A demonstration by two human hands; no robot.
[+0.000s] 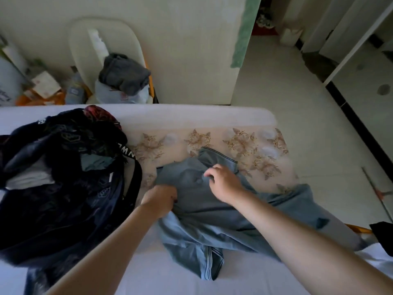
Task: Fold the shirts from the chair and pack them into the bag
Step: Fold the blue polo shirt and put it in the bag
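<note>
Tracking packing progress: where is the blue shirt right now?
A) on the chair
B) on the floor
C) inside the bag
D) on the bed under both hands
D: the blue shirt lies crumpled on the bed, with the left hand and right hand on it.

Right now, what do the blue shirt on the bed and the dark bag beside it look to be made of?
The blue shirt looks like a soft matte knit, probably cotton or a blend: it bunches into loose folds, and its sleeve cuff is ribbed with stripes. The dark bag looks like a thin synthetic weave, perhaps nylon or polyester, with a slight sheen: it slumps and creases, and has a woven lettered strap.
</note>
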